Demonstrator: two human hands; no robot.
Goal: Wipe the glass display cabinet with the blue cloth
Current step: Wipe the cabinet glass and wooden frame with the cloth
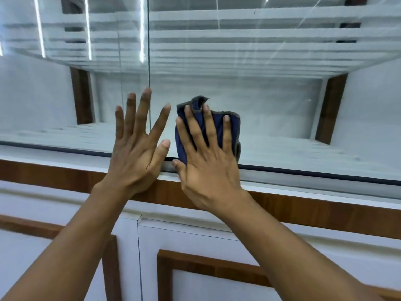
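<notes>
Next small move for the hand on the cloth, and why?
Probably slide the right hand rightward, with the dark blue grey-edged cloth pressed flat on the glass display cabinet pane. The cloth sits low by the pane seam, next to the open left hand, and most of the pane lies to its right.

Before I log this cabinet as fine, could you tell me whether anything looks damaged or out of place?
Nothing stands out: the right hand presses the blue cloth against the glass, the left hand lies open beside it, and no cracks or spills show.
</notes>
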